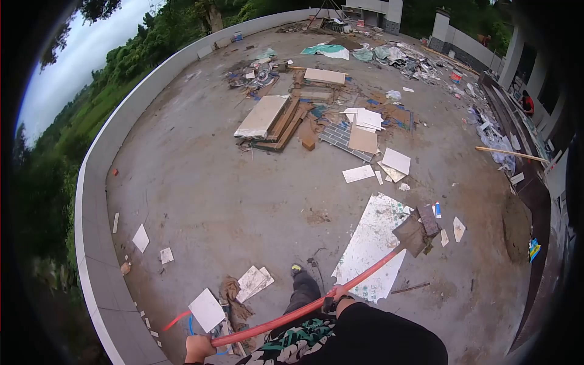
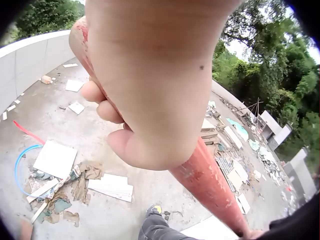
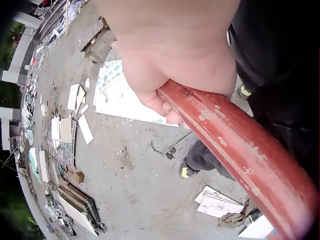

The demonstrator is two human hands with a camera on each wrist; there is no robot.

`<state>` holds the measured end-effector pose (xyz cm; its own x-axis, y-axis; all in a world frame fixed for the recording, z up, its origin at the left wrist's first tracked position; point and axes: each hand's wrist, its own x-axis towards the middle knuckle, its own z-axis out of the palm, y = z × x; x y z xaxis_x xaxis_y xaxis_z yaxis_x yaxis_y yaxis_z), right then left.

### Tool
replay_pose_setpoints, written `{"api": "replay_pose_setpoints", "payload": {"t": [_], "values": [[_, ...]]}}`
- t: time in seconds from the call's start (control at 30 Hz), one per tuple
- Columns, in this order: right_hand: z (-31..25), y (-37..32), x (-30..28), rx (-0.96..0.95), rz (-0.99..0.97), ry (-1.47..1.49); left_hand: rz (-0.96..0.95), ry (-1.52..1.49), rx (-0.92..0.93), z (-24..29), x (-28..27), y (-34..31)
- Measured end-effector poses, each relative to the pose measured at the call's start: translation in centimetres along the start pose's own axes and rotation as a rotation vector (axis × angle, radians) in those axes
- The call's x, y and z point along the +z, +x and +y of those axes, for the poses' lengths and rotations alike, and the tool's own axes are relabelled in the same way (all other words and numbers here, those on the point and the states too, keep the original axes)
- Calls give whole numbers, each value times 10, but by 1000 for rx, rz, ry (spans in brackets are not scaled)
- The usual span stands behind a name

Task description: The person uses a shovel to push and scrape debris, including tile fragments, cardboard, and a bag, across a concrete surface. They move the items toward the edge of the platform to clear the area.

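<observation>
A long shovel (image 1: 274,323) with a worn red handle crosses in front of my body. My left hand (image 1: 199,348) grips its rear end, fingers curled round it in the left wrist view. Farther along, my right hand (image 1: 342,293) wraps round the handle, as the right wrist view shows. The flat, dirty blade (image 1: 409,238) is at the far end, overlapping the right edge of a white sheet with green print (image 1: 364,243). A brown block (image 1: 427,220) lies at the blade's front edge, beside a small blue and white tube (image 1: 438,210).
White tile pieces (image 1: 207,310), brown cloth (image 1: 231,291) and a blue hoop (image 2: 21,167) lie near my left side. Stacked boards (image 1: 263,117) and grey tiles (image 1: 344,141) are ahead. A low wall (image 1: 94,201) curves along the left; rubbish (image 1: 493,140) lines the right.
</observation>
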<state>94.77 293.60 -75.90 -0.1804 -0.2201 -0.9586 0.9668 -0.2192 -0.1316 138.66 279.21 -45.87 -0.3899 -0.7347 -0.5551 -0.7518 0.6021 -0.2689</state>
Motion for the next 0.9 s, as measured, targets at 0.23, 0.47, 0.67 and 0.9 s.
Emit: {"api": "replay_pose_setpoints", "payload": {"t": [0.23,0.47,0.67,0.9], "values": [[-83,61,275,4,-103,-23,25,33,-8,-68,-201,219],[-142,88,520,-46,-27,47,102,66,-41,-115,-336,402],[-180,143,692,-1,44,-144,-55,-14,-62,-148,-421,533],[-163,178,902,62,63,-324,-72,-133,-155,-245,-504,640]]}}
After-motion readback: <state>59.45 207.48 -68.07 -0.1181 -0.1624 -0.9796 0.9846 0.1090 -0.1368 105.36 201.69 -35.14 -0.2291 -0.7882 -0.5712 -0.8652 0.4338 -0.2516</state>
